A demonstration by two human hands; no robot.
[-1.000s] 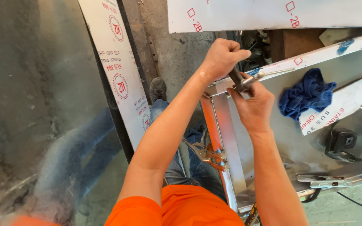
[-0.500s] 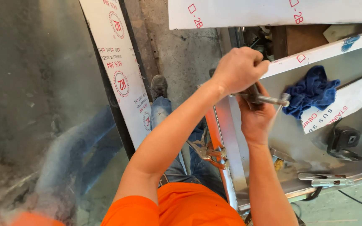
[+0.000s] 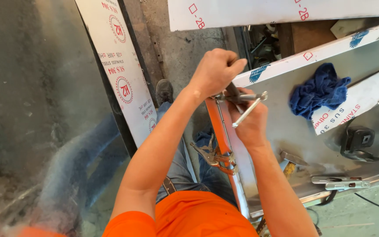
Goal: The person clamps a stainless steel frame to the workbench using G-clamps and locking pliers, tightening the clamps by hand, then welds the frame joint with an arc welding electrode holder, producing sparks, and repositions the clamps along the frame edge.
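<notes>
Up top, locking pliers [image 3: 242, 100] between left hand [image 3: 216, 72] and right hand [image 3: 251, 125]

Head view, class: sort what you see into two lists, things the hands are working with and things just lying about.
In use:
left hand
right hand
locking pliers in the hands
steel sheet edge
second locking pliers clamped on the edge

Lying about:
blue rag
hammer
black clamp

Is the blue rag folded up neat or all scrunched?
Scrunched. The blue rag lies in a crumpled heap on the metal sheet, with bumpy folds and ragged edges, not flat or squared.
</notes>
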